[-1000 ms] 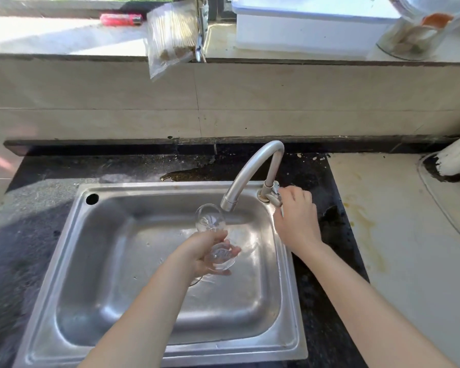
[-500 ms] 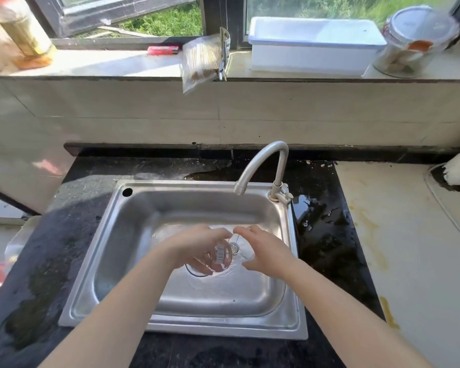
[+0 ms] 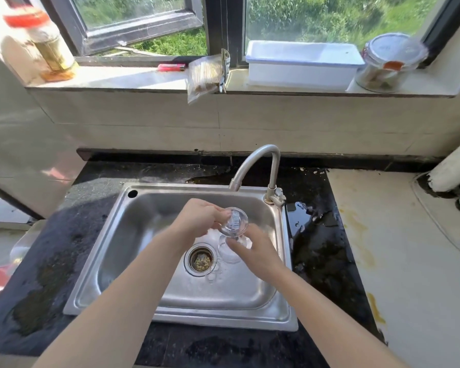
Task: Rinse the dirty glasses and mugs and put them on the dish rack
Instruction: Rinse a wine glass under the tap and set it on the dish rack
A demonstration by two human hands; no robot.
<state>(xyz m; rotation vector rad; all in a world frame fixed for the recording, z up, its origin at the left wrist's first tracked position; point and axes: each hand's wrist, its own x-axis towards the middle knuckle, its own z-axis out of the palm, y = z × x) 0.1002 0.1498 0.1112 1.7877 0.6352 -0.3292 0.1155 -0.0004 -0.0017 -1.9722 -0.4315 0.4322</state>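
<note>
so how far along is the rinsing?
Done: nothing provably finished; no dish rack or rinsed pieces are in view.
In hand: one clear stemmed glass, tipped foot-up over the wet sink. The left hand pinches its foot and the right hand holds its bowl. No stream shows at the faucet.
Left: racking this glass, then any other glasses and mugs, none visible here.
</note>
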